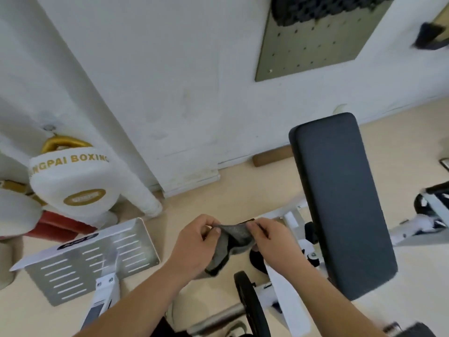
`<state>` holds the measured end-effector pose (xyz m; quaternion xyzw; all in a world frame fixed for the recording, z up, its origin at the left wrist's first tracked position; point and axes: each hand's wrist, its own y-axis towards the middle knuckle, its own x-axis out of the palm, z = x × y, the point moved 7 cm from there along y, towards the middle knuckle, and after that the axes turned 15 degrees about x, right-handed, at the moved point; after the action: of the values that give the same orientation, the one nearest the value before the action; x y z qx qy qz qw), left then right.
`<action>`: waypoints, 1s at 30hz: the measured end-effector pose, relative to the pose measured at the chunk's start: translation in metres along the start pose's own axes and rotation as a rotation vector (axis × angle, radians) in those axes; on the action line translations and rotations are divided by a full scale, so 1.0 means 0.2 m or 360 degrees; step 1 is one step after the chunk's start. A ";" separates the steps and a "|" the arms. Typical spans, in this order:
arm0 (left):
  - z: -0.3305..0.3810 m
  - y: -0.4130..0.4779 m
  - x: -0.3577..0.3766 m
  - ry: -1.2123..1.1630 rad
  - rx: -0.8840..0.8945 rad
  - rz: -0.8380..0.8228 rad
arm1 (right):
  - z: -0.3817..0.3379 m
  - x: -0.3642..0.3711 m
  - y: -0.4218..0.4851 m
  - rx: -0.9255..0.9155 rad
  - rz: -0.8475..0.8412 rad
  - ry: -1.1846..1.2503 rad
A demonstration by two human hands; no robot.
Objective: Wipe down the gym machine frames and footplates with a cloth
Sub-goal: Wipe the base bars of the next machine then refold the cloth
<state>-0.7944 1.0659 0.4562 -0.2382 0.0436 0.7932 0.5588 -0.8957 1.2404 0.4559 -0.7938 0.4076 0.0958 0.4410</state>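
the grey cloth hangs in mid-air at lower centre, touching no part of the machine. the left hand and right hand each pinch its top edge with curled fingers, as if spreading or refolding it. the slotted footplate at lower left and the white frame at lower centre sit below. no wiping is going on now, and whether either is already clean cannot be told; likely most remains.
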 end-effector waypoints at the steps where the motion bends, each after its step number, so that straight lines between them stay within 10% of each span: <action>1: 0.03 0.05 0.04 0.0037 0.0035 -0.0049 | 0.04 -0.04 0.01 0.0057 0.0053 0.0068; 14: 0.22 0.51 0.55 -0.0180 0.0013 -0.0933 | 0.33 -0.13 -0.15 0.0806 0.0602 0.1134; 30: 0.25 0.03 0.96 -0.0353 -0.0293 -0.1562 | 0.63 0.08 -0.54 0.0882 0.1023 0.1933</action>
<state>-0.8671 1.2459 0.4178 -0.1933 -0.2030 0.4584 0.8434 -0.7802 1.3600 0.4408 -0.4081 0.8014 -0.3421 0.2724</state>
